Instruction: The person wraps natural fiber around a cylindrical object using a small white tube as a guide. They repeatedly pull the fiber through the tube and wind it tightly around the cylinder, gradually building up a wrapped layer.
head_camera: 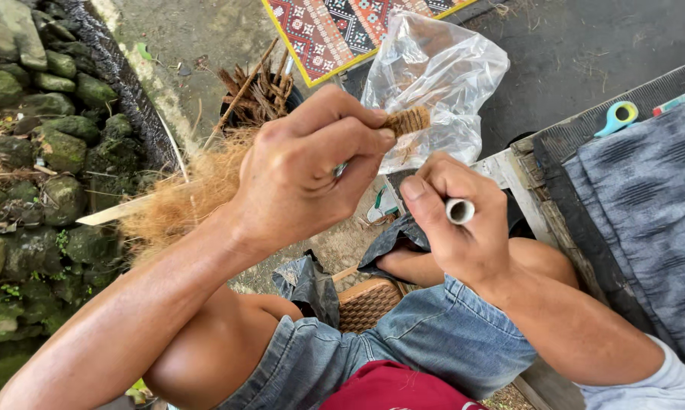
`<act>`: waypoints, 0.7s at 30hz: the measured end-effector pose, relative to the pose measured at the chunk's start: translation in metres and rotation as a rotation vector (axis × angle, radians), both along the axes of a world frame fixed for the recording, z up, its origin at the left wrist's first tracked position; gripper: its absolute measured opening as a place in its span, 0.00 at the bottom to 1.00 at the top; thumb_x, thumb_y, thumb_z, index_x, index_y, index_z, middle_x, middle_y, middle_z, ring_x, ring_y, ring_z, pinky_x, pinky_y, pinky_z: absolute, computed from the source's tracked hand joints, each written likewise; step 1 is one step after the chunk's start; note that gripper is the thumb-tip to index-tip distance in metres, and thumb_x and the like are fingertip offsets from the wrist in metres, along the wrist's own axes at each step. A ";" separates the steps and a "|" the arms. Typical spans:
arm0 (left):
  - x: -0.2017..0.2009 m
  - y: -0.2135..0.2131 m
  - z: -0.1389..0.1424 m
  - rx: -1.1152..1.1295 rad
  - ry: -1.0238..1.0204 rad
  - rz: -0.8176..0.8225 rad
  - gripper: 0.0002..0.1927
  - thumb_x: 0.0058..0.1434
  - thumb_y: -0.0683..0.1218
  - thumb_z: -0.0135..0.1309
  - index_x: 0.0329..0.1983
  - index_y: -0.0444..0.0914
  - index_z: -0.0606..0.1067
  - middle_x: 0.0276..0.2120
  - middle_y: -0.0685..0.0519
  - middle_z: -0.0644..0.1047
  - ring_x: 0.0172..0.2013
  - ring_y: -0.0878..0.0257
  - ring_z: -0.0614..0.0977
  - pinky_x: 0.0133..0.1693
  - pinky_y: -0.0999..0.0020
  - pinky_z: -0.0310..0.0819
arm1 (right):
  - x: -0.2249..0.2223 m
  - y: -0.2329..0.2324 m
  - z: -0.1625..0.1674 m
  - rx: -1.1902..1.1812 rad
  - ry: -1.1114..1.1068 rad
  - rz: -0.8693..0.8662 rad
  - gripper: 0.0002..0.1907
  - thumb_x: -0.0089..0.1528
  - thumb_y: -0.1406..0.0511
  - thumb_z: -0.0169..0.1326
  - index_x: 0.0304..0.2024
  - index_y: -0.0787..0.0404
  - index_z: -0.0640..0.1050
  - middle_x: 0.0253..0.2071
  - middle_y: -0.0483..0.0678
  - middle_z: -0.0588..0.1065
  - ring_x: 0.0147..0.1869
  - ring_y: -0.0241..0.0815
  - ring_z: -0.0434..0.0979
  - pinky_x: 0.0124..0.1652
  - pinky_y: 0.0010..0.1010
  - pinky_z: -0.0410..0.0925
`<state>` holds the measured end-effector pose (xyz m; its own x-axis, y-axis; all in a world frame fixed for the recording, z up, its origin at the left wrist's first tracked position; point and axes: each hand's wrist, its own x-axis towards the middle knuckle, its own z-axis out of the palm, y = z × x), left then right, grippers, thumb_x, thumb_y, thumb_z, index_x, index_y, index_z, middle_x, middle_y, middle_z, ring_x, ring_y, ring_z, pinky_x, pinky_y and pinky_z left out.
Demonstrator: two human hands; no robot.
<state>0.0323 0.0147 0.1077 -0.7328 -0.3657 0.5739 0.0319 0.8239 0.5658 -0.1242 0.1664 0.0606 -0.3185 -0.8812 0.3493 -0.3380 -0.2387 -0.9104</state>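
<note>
The left hand [304, 171] is closed, its fingers [357, 140] pinching a short brown bundle of wound fibre [408, 120] that sticks out just past the fingertips. The right hand [452, 220] is also closed, its fingers wrapped around a pale tube [459, 210] whose open round end shows just above the thumb. The two hands sit close together but apart, with the bundle above and slightly to the side of the tube.

Judging by how things lie, the winding looks partly done: the bundle already shows tight, even ridges across its visible length, while a loose mass of coconut-like fibre [179, 201] lies beyond the left fingers, unworked. How much of the bundle is hidden in the left palm cannot be told.

The bundle looks dry, coarse and golden brown, stiff enough to hold its shape. Behind the fingers lie a clear plastic bag [441, 76], a patterned mat [335, 26] and dark sticks [255, 95]; teal scissors [617, 118] lie well off beyond the right hand.
</note>
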 end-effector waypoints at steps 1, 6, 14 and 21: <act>-0.001 0.001 -0.002 -0.005 0.002 0.016 0.05 0.67 0.37 0.64 0.41 0.39 0.80 0.45 0.55 0.79 0.39 0.61 0.85 0.37 0.69 0.81 | 0.000 0.000 0.002 -0.002 0.131 -0.008 0.17 0.70 0.69 0.56 0.28 0.64 0.67 0.29 0.47 0.69 0.28 0.38 0.67 0.33 0.29 0.61; -0.010 0.000 -0.010 -0.090 -0.008 0.041 0.05 0.66 0.38 0.63 0.42 0.38 0.79 0.45 0.53 0.79 0.39 0.59 0.85 0.38 0.65 0.80 | -0.001 -0.014 0.010 -0.054 0.685 0.002 0.15 0.60 0.70 0.66 0.25 0.62 0.71 0.25 0.50 0.68 0.30 0.50 0.70 0.33 0.40 0.63; -0.005 -0.011 -0.020 -0.372 -0.080 -0.021 0.09 0.61 0.36 0.61 0.44 0.34 0.78 0.45 0.52 0.77 0.41 0.58 0.82 0.37 0.64 0.78 | -0.013 -0.012 0.021 -0.106 0.882 0.206 0.10 0.50 0.66 0.65 0.25 0.56 0.74 0.24 0.45 0.70 0.32 0.48 0.73 0.35 0.39 0.66; -0.007 -0.012 -0.033 -0.461 -0.198 -0.039 0.12 0.55 0.39 0.60 0.43 0.34 0.77 0.44 0.52 0.76 0.40 0.59 0.80 0.35 0.64 0.76 | -0.012 -0.012 0.013 -0.046 1.120 0.251 0.11 0.47 0.62 0.64 0.23 0.58 0.74 0.24 0.46 0.70 0.31 0.46 0.73 0.33 0.37 0.65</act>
